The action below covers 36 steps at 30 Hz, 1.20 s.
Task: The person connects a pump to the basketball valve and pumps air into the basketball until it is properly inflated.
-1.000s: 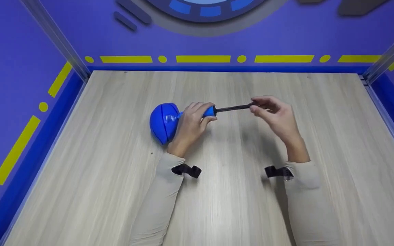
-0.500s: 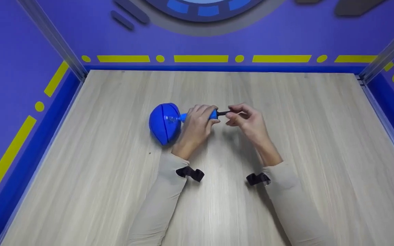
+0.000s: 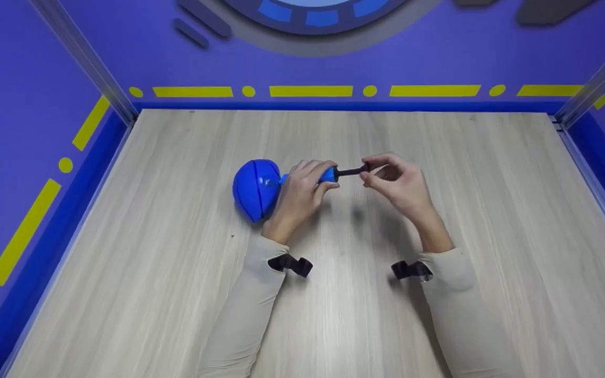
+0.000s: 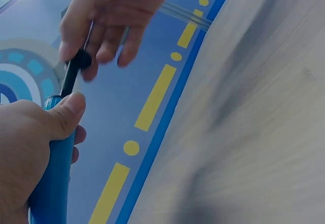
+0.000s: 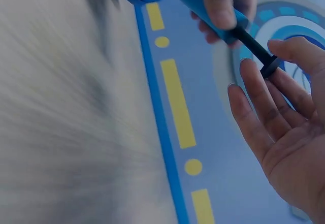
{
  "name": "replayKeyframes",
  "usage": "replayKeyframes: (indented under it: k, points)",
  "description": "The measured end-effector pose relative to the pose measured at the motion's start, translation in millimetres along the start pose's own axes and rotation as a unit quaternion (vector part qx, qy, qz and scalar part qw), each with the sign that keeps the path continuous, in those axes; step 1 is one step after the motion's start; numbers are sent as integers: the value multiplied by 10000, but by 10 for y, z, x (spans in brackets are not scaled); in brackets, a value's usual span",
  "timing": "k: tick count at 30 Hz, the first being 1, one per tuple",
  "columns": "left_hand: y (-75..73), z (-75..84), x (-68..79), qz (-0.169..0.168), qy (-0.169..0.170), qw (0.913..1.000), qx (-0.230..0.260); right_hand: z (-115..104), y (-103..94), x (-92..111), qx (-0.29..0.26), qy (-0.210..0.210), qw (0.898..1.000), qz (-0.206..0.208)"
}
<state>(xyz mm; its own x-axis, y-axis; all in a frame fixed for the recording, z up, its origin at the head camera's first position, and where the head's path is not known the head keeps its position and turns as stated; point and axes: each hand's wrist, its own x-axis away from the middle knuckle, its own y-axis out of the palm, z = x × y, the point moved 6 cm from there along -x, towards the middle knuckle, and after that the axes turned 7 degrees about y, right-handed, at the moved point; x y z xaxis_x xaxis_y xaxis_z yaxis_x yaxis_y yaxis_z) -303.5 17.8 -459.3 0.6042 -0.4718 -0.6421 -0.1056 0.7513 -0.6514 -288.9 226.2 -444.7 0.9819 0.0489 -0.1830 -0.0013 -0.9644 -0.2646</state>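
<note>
My left hand (image 3: 298, 195) grips the light blue barrel of a hand pump (image 4: 57, 170), thumb along one side near its black collar. At the barrel's left end sits a rounded, shiny blue balloon (image 3: 255, 189) with dark lines across it. Where it joins the pump is partly hidden by the left hand. From the barrel's right end a black rod (image 5: 252, 46) sticks out part way. With thumb and fingertips, my right hand (image 3: 401, 186) pinches the black knob (image 5: 270, 66) at the rod's end, its other fingers loosely spread.
Under both hands lies a pale wood-grain table (image 3: 334, 315). Blue panels (image 3: 313, 68) with yellow dashes and dots stand along its back and sides. Each sleeved wrist carries a small black camera mount (image 3: 411, 270).
The right hand first moved left, pushing the rod most of the way into the barrel, then drew back right so more rod shows. The left hand has shifted slightly right, still gripping the barrel.
</note>
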Motion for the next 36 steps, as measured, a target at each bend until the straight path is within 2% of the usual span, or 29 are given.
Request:
replayKeyframes:
  k: [5, 9, 13, 17, 21, 25, 31, 36]
  points:
    - [-71, -60, 7, 202, -99, 9996, -174, -37, -311, 21, -204, 10, 9994, 293]
    - [-61, -50, 6, 142, -124, 9995, -255, -21, -407, 37, -249, 75, 9994, 239]
    - [-14, -6, 4, 89, -123, 9996, -219, 13, -320, 18, -194, 158, 9996, 164]
    - [26, 51, 0, 154, -31, 9997, -174, 25, -87, -14, -305, 179, 9994, 59]
    - [72, 110, 10, 82, 20, 9997, -218, 14, 174, -8, -299, 122, 9995, -37]
    - [95, 111, 20, -39, 65, 9997, -237, 40, 302, 13, -112, 190, 9997, -90]
    - [52, 68, 15, 115, 149, 9998, 58, 21, 245, 10, 155, 36, 9997, -191]
    - [14, 6, 8, 143, 120, 9998, 118, -23, 49, 3, 430, -124, 9990, -26]
